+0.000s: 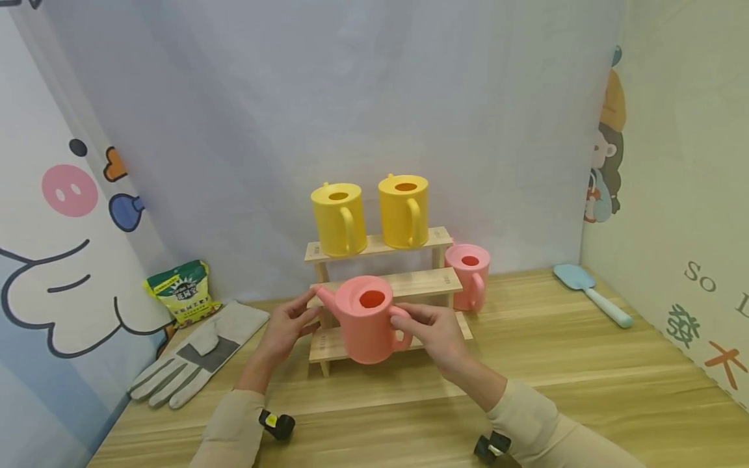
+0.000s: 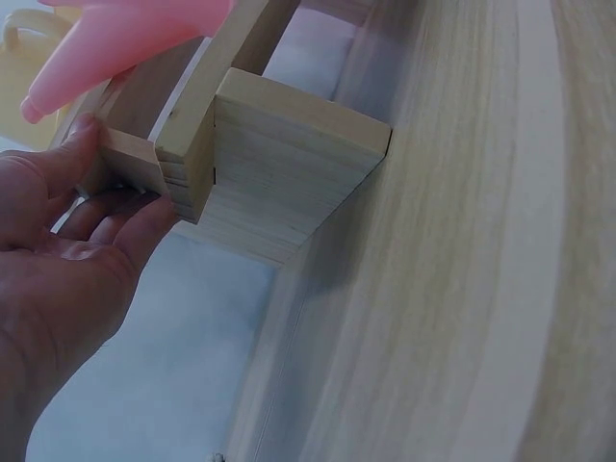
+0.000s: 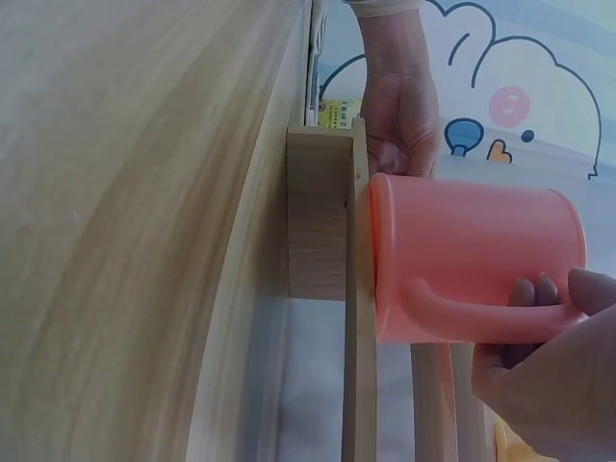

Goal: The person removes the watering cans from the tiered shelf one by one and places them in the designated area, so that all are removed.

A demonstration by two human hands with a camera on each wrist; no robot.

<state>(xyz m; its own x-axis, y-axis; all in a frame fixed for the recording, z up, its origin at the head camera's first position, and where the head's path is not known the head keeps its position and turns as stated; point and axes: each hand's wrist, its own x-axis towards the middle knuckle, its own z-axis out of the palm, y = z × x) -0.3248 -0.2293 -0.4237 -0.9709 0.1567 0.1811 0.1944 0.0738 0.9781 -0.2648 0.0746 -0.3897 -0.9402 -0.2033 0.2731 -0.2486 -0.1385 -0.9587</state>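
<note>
A pink watering can [image 1: 365, 322] stands upright at the lowest board of a three-step wooden stand [image 1: 404, 283], its spout pointing left. My right hand [image 1: 435, 335] grips the can by its handle [image 3: 491, 318], the thumb on top and the fingers curled through it. On the left, my left hand [image 1: 287, 330] holds the end of the stand, thumb and fingers around a wooden piece of its side [image 2: 135, 159]. In the left wrist view the can's spout [image 2: 72, 72] passes just above that hand.
Two yellow watering cans [image 1: 339, 224] sit on the top step. Another pink watering can [image 1: 468, 276] is behind the stand's right end. A glove [image 1: 205, 351] and a green-yellow packet [image 1: 183, 292] lie left on the table [image 1: 585, 390]; a light-blue trowel [image 1: 593, 292] lies right.
</note>
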